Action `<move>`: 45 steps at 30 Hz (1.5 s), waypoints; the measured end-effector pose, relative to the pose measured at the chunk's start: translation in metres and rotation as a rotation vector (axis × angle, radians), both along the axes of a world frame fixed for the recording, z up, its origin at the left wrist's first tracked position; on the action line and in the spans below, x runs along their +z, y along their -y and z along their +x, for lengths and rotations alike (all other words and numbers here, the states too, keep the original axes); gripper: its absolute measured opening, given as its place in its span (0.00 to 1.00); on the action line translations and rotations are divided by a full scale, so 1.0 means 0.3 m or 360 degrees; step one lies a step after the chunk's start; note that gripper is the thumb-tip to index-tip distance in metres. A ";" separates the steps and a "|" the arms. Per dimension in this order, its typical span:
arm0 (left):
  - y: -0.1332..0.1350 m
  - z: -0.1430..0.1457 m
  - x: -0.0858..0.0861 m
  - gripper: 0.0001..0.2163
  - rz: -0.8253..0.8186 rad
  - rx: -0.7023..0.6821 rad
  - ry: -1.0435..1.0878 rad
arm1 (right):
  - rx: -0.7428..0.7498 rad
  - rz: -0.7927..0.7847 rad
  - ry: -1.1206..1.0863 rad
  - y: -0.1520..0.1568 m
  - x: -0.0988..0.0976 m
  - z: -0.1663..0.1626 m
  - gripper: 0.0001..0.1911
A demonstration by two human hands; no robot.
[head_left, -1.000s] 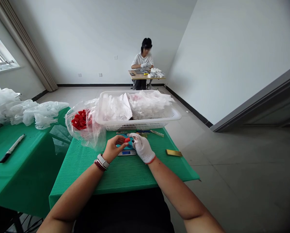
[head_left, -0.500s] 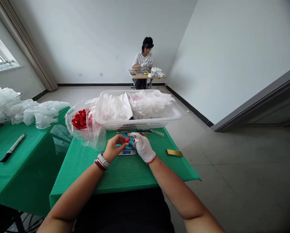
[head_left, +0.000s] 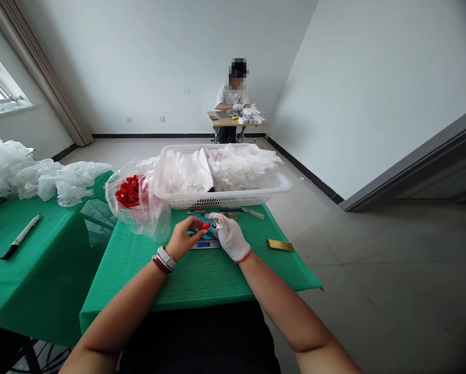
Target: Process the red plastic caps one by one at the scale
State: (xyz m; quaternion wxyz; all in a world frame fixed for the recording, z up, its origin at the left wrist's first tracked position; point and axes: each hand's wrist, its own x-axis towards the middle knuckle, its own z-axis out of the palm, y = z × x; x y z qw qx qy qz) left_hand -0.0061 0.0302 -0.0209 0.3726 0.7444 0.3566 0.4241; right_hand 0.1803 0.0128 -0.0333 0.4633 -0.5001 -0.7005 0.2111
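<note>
My left hand (head_left: 183, 238), bare and wearing a watch, pinches a small red plastic piece (head_left: 205, 225) between thumb and fingers. Close on its right, my right hand (head_left: 233, 240) in a white knitted glove is closed around a small dark-tipped object (head_left: 214, 225) whose kind I cannot make out. A narrow gap shows between the red piece and the dark tip. Below both hands lies a small digital scale (head_left: 210, 244) with a lit blue display, its blue top partly hidden. More red pieces (head_left: 129, 192) fill a clear plastic bag (head_left: 152, 221) at the left.
A white plastic basket (head_left: 225, 198) with white film bags stands behind my hands. Pens (head_left: 253, 213) lie before it, and a gold-coloured flat box (head_left: 280, 245) at the right. A marker (head_left: 21, 236) rests on the left table. A co-worker (head_left: 233, 98) sits at a far table.
My left hand has shifted the red piece very slightly to the right. My right hand stays nearly still. The co-worker's hands have moved right, toward the white pile.
</note>
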 end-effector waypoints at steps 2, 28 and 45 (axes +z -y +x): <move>-0.001 0.001 0.002 0.09 0.0001 0.0021 -0.0017 | 0.0006 0.0032 0.0017 0.000 0.000 0.000 0.24; 0.003 -0.001 0.008 0.10 0.0063 -0.0034 -0.0138 | 0.0069 -0.0124 -0.0263 0.005 0.014 -0.002 0.25; 0.011 -0.002 0.027 0.10 0.0068 0.0011 0.0020 | 0.0048 0.0062 -0.0008 0.002 0.005 -0.006 0.21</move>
